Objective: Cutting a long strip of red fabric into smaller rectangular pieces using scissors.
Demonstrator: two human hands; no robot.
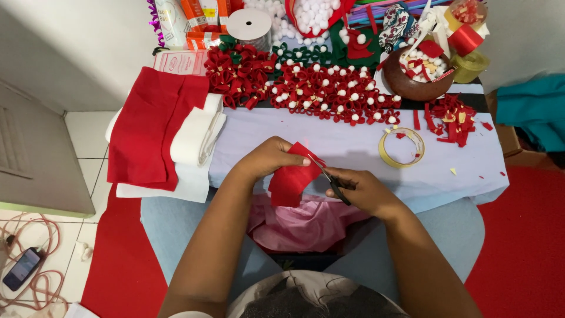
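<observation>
Head view: I look down over a low table (353, 150) covered in pale cloth, with both bare hands working just in front of its near edge.
Left hand: my left hand (272, 158) pinches the top of a piece of red felt (292, 179), thumb on the front face, fingers behind.
Right hand: my right hand (362, 189) is clenched around the handles of the scissors (331, 178).
Scissors: I see the blades pointing up and left, their tips touching the right edge of the red felt.
Red felt: it hangs from the left hand above a pink plastic bag (309, 224) lying in the lap.
Tape roll: a yellowish ring of tape (401, 147) lies flat on the table, right of the hands and well apart from them.
Flowers: a band of red felt flowers with white pompoms (329, 91) runs across the far side of the table.
Bowl: a brown bowl (418, 82) with red and white bits stands at the far right.
Folded fabric: red and white felt sheets (159, 132) hang over the table's left end.
Floor: a phone (22, 268) with cables lies at lower left.
</observation>
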